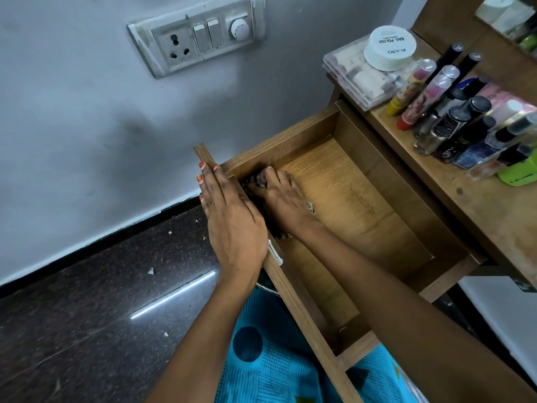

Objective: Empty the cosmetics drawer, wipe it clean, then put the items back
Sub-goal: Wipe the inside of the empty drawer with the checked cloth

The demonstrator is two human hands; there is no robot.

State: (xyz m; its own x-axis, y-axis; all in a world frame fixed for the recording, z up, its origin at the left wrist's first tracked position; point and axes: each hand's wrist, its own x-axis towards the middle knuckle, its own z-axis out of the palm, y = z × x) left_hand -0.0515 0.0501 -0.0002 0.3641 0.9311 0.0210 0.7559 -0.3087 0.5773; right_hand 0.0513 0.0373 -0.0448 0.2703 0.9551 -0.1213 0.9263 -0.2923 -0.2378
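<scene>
Drawer [363, 199]: emptied, pulled out. I log my right hand [279, 196] curled on the striped cloth [253, 181] in the far front-panel corner, left hand [229, 219] flat on the panel's edge. The unwiped floor runs lengthwise back toward me

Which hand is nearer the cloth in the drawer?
Right. The right hand holds the cloth inside the drawer; the left hand lies flat along the drawer front beside it.
</scene>
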